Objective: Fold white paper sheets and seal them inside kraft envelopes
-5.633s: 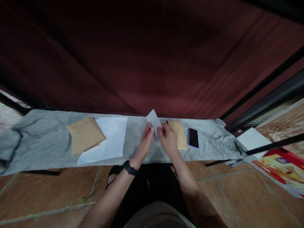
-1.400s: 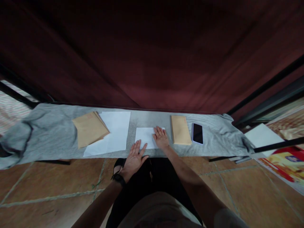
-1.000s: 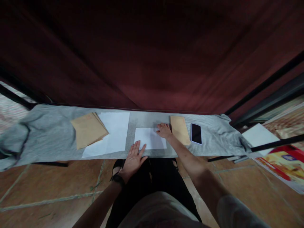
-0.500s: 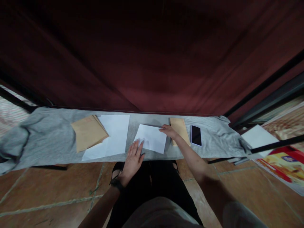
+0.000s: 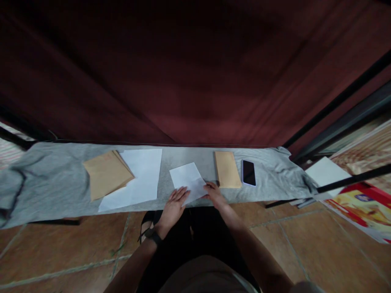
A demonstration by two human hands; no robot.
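Observation:
A folded white sheet of paper (image 5: 187, 179) lies tilted on the grey cloth (image 5: 55, 183) in front of me. My left hand (image 5: 174, 203) lies flat with fingers stretched out on the paper's near left corner. My right hand (image 5: 214, 194) has its fingers closed on the paper's near right edge. A single brown envelope (image 5: 227, 175) lies just right of the paper, and a black phone (image 5: 248, 172) lies beyond it.
A stack of brown envelopes (image 5: 105, 174) rests on white sheets (image 5: 141, 175) at the left. A dark red curtain (image 5: 195, 73) hangs behind the cloth. White paper (image 5: 326, 171) and a colourful printed sheet (image 5: 363, 207) lie at right under black bars. The floor is brown tile.
The paper, pressed flat a second ago, was lifted by its far right corner and turned; it now lies tilted nearer me. My right hand moved from the far corner to the near right edge.

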